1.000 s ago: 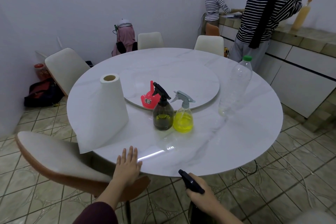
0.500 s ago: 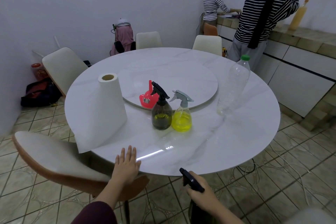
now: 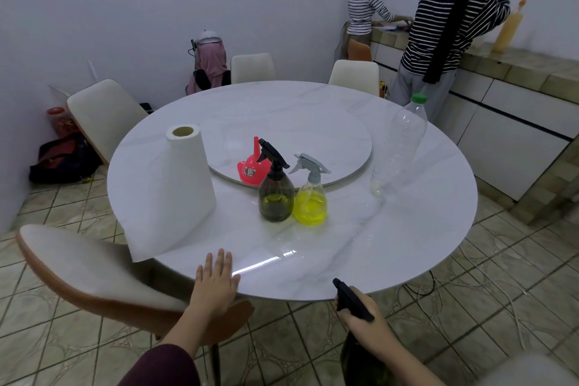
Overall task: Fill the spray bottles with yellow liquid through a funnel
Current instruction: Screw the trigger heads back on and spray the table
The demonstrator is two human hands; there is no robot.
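Observation:
Two spray bottles stand side by side near the middle of the round white table (image 3: 407,244): a dark one (image 3: 275,194) and a clear one (image 3: 310,199), both holding yellow liquid. Behind them a red funnel (image 3: 250,168) lies on the turntable. A nearly empty clear plastic bottle (image 3: 399,147) with a green cap stands at the right. My left hand (image 3: 216,280) rests flat on the table's near edge. Below the edge, my right hand (image 3: 365,323) grips a third dark spray bottle (image 3: 360,354) by its black head.
A paper towel roll (image 3: 178,188) stands at the table's left with a sheet hanging over the edge. A chair (image 3: 81,263) is at my left; more chairs ring the table. Two people stand at the counter (image 3: 517,72) at back right. Cables lie on the tiled floor.
The view has shifted slightly. My right hand with the dark spray bottle has risen a little toward the table edge. My left hand stays flat on the edge.

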